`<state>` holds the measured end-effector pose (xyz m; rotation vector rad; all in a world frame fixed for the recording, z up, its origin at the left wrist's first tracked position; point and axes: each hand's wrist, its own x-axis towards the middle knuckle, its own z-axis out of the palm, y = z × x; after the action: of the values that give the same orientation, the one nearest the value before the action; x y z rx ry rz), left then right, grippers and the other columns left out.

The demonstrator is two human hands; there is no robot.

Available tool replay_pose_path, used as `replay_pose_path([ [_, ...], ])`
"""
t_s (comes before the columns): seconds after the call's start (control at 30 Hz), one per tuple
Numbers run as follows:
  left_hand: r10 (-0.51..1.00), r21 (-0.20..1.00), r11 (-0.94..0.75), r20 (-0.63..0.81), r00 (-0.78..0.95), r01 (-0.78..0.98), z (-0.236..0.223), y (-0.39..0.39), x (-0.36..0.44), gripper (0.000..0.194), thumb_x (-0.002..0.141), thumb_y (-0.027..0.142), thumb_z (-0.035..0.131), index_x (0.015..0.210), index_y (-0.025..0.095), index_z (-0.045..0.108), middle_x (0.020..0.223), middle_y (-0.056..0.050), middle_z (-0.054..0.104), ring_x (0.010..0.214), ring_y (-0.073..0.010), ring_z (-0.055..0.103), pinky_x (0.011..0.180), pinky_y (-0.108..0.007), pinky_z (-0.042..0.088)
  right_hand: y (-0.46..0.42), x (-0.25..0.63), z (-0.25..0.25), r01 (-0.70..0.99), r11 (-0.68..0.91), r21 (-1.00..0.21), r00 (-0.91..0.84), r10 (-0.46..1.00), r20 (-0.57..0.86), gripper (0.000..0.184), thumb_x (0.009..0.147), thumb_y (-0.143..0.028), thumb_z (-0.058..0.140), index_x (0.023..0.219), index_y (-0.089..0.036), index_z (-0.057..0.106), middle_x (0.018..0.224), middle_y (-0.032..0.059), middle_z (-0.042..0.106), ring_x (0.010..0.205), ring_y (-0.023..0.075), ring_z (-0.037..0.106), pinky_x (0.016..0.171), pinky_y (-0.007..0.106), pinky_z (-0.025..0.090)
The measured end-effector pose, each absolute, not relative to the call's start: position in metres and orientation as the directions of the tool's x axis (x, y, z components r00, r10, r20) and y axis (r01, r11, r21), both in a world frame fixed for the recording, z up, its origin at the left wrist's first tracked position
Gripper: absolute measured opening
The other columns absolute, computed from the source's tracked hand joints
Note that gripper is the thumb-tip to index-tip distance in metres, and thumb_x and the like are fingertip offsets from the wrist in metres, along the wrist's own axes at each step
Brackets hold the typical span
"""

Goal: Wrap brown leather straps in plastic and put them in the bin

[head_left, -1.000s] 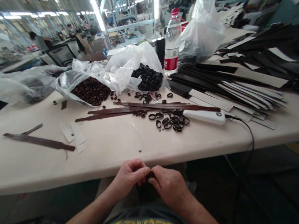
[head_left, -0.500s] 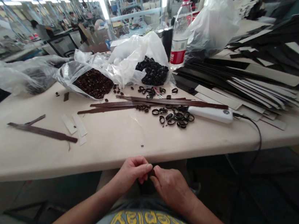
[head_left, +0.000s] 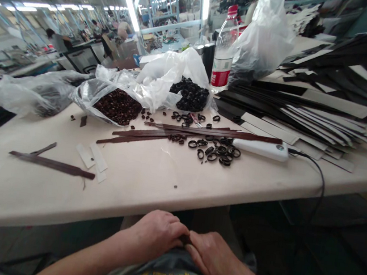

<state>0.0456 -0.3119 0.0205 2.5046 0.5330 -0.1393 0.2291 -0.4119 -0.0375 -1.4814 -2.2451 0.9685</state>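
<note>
Close to my body, below the table's front edge, my left hand (head_left: pixel 159 235) and my right hand (head_left: pixel 210 254) meet. Both are closed, fingertips pinched on a small dark brown strip (head_left: pixel 185 239); most of it is hidden by the fingers. On the table, long brown straps (head_left: pixel 191 130) lie across the middle, and a shorter brown strap (head_left: pixel 61 166) lies at the left. Black ring-shaped loops (head_left: pixel 221 150) are heaped beside a white device (head_left: pixel 263 150). Small brown loops (head_left: pixel 176 138) sit near the straps.
Open plastic bags hold small brown pieces (head_left: pixel 118 106) and black pieces (head_left: pixel 191 94). A red-capped bottle (head_left: pixel 222 66) stands behind. Stacked black and white strips (head_left: pixel 315 114) cover the right side. A cable (head_left: pixel 322 178) hangs over the edge. White strips (head_left: pixel 99 157) lie at left.
Both hands have moved down toward my body, still together on the brown strip. My left hand has turned so its back shows more. The view has shifted slightly, with the table lower in it.
</note>
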Motion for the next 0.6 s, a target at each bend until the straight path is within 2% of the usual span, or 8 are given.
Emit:
replay_pose_path([
  [0.2,0.355,0.403,-0.84,-0.1,0.93,0.364,-0.002,-0.311,0.042,0.008,0.089,0.023,0.064,0.094,0.02,0.07,0.077,-0.002,0.072,0.07,-0.0179,0.069,0.066,-0.028,0.048,-0.409,0.227,-0.044,0.779,0.199,-0.594,-0.326,0.938,-0.113,0.02,0.098,-0.025,0.044,0.085,-0.02,0.058,0.074,0.0046,0.071,0.066,0.0223,0.07,0.055,0.03,0.029],
  [0.33,0.351,0.376,-0.851,-0.114,0.929,0.368,0.001,-0.307,0.042,0.01,0.09,0.024,0.062,0.088,0.019,0.071,0.07,-0.002,0.07,0.064,-0.0165,0.067,0.06,-0.027,0.046,-0.406,0.228,-0.05,0.721,0.209,-0.661,-0.277,0.961,0.002,0.015,0.097,-0.026,0.046,0.086,-0.022,0.056,0.077,0.0018,0.07,0.069,0.0194,0.069,0.057,0.028,0.036],
  [0.47,0.367,0.442,-0.801,-0.17,0.914,0.404,0.008,-0.303,0.043,0.013,0.09,0.025,0.062,0.092,0.021,0.074,0.078,-0.002,0.075,0.07,-0.0164,0.069,0.063,-0.024,0.048,-0.403,0.228,-0.06,0.675,0.341,-0.654,-0.313,0.935,0.165,0.031,0.104,-0.032,0.035,0.079,-0.023,0.051,0.068,0.0002,0.064,0.059,0.0158,0.064,0.054,0.026,0.037],
  [0.6,0.326,0.62,-0.669,-0.251,0.911,0.41,0.021,-0.272,0.039,0.018,0.084,0.033,0.071,0.1,0.025,0.076,0.085,0.0,0.078,0.075,-0.0153,0.071,0.065,-0.02,0.048,-0.401,0.228,-0.071,0.637,0.374,-0.674,-0.356,0.918,0.173,0.039,0.106,-0.037,0.03,0.076,-0.023,0.051,0.063,-0.0017,0.062,0.054,0.0119,0.062,0.052,0.021,0.038],
])
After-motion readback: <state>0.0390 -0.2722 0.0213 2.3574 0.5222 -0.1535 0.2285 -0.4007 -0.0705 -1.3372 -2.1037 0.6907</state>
